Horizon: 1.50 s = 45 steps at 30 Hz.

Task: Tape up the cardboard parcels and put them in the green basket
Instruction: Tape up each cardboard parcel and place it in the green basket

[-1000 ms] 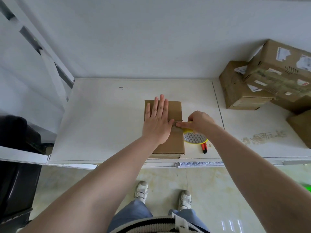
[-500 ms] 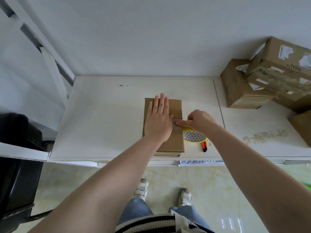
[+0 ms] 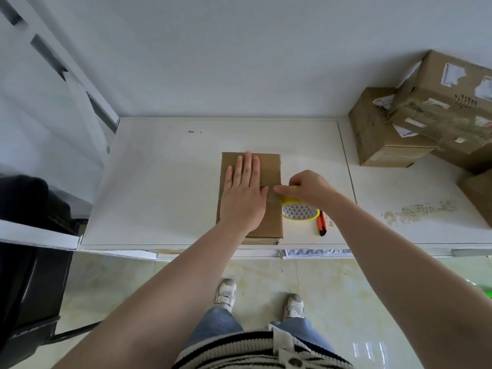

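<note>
SITE: parcel-packing station | EVIDENCE: white worktable (image 3: 165, 182) against plain wall; used cardboard boxes (image 3: 415, 123) stacked at table's far right; tape roll (image 3: 299, 212) and red box cutter (image 3: 322, 222) near table's front edge

Right hand (image 3: 308, 189) now slightly farther right, off the parcel (image 3: 269, 169).

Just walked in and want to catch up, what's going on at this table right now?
A person is taping a flat cardboard parcel on the white table. The left hand lies flat on top of it, pressing it down. The right hand grips a yellow tape roll at the parcel's right edge, with a strip of clear tape running across the cardboard. An orange utility knife lies beside the roll. More cardboard boxes are stacked at the far right. Only a green sliver shows at the right edge, possibly the basket.
</note>
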Motion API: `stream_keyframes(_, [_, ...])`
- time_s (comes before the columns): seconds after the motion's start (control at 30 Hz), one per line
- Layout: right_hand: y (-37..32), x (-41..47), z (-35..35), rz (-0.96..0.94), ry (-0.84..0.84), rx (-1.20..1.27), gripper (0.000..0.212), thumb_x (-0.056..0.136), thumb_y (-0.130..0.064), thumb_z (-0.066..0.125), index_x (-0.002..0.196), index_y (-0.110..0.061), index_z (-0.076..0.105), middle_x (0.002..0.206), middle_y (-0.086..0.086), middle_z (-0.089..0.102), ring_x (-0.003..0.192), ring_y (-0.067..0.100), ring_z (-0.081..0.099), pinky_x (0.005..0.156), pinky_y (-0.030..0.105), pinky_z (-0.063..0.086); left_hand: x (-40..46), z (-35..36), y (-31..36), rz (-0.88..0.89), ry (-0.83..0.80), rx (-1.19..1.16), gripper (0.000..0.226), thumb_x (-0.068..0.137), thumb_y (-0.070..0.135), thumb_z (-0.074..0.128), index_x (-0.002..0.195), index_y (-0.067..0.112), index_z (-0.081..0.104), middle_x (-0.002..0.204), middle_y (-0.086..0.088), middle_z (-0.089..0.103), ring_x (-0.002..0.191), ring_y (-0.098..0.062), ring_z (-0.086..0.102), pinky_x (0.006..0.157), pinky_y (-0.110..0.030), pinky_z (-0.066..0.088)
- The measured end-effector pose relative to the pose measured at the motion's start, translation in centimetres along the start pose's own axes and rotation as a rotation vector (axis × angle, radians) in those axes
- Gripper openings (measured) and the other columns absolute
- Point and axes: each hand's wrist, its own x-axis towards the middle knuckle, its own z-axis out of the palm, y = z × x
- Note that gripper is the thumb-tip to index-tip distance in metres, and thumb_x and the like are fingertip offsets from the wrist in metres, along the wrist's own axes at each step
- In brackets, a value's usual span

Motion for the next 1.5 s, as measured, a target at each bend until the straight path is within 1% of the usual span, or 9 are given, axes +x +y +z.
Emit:
stream_keyframes(0.13, [0.0, -0.7, -0.1, -0.141, -0.064, 0.312, 0.029, 0.091, -0.037, 0.064, 0.071, -0.017, 0.065, 0.066, -0.004, 0.055, 0.066, 0.012, 0.049, 0.066, 0.029, 0.038, -0.6, -0.8, -3.3, -0.072, -0.010, 0.020, 0.066, 0.104, 0.041, 0.016, 0.155, 0.010, -0.014, 0.162, -0.009, -0.018, 0.150, -0.025, -0.015, 0.123, -0.043, -0.004])
stream_keyframes(0.23, [-0.1, -0.7, 0.3, -0.173, -0.082, 0.309, 0.024, 0.094, -0.026, 0.061, 0.072, -0.016, 0.062, 0.069, 0.000, 0.053, 0.069, 0.015, 0.047, 0.069, 0.031, 0.036, 0.0, -1.2, -3.9, -0.067, -0.081, -0.036, 0.068, 0.103, 0.044, 0.020, 0.155, 0.016, -0.015, 0.162, -0.009, -0.019, 0.150, -0.025, -0.016, 0.122, -0.044, -0.008])
stream_keyframes(0.43, [-0.1, -0.3, 0.9, -0.180, -0.056, 0.251, 0.028, 0.094, -0.038, 0.059, 0.068, -0.026, 0.055, 0.069, -0.005, 0.052, 0.070, 0.014, 0.049, 0.068, 0.032, 0.037, 0.0, -0.7, -2.8, -0.113, -0.053, 0.011, 0.091, 0.085, 0.077, 0.003, 0.156, 0.022, -0.012, 0.163, -0.010, -0.018, 0.150, -0.028, -0.013, 0.121, -0.048, -0.008])
stream_keyframes(0.63, [-0.2, -0.2, 0.5, -0.205, -0.039, 0.229, 0.029, 0.091, -0.041, 0.062, 0.070, -0.022, 0.055, 0.071, 0.000, 0.054, 0.069, 0.018, 0.050, 0.063, 0.030, 0.039, -0.1, -0.3, -3.0, -0.104, -0.022, 0.026, 0.089, 0.085, 0.077, -0.003, 0.155, 0.023, -0.016, 0.162, -0.010, -0.019, 0.150, -0.028, -0.015, 0.122, -0.049, -0.006])
stream_keyframes(0.87, [0.2, 0.1, 0.6, -0.122, 0.043, -0.145, 0.043, 0.082, -0.062, 0.061, 0.075, -0.020, 0.056, 0.071, -0.004, 0.054, 0.070, 0.017, 0.051, 0.058, 0.029, 0.037, 0.1, -0.2, -3.1, -0.093, -0.037, 0.024, 0.089, 0.086, 0.077, 0.001, 0.153, 0.024, -0.022, 0.159, -0.011, -0.028, 0.148, -0.027, -0.021, 0.121, -0.048, -0.008])
stream_keyframes(1.1, [2.0, 0.0, -1.1, -0.082, 0.071, -0.075, 0.047, 0.081, -0.061, 0.063, 0.066, -0.017, 0.058, 0.066, -0.002, 0.053, 0.064, 0.012, 0.049, 0.054, 0.026, 0.034, 0.3, -0.3, -3.4, -0.075, -0.065, 0.023, 0.091, 0.084, 0.080, 0.002, 0.151, 0.025, -0.027, 0.157, -0.012, -0.033, 0.147, -0.028, -0.024, 0.119, -0.048, -0.013])
stream_keyframes(1.2, [2.1, 0.2, -0.8, -0.066, 0.061, -0.022, 0.046, 0.081, -0.056, 0.065, 0.066, -0.014, 0.058, 0.067, 0.000, 0.052, 0.062, 0.014, 0.049, 0.054, 0.026, 0.036, 0.5, -0.7, -3.4, -0.090, -0.121, -0.012, 0.094, 0.086, 0.079, 0.012, 0.149, 0.022, -0.029, 0.156, -0.011, -0.034, 0.147, -0.028, -0.026, 0.118, -0.048, -0.015])
stream_keyframes(1.37, [2.4, -0.1, 0.4, -0.069, 0.052, 0.092, 0.040, 0.086, -0.045, 0.066, 0.065, -0.013, 0.057, 0.064, -0.001, 0.050, 0.060, 0.014, 0.046, 0.054, 0.026, 0.035, 2.4, -1.9, -1.9, -0.225, -0.234, -0.229, 0.115, 0.086, 0.063, 0.056, 0.150, 0.015, -0.026, 0.158, -0.011, -0.030, 0.146, -0.029, -0.028, 0.113, -0.053, -0.020])
stream_keyframes(1.5, [2.1, 0.2, 0.1, -0.082, 0.025, 0.110, 0.035, 0.087, -0.043, 0.066, 0.064, -0.017, 0.058, 0.067, -0.001, 0.053, 0.061, 0.013, 0.048, 0.055, 0.025, 0.035, 2.1, -1.4, -1.5, -0.237, -0.177, -0.223, 0.117, 0.083, 0.071, 0.051, 0.151, 0.013, -0.024, 0.158, -0.010, -0.031, 0.145, -0.028, -0.029, 0.113, -0.053, -0.022])
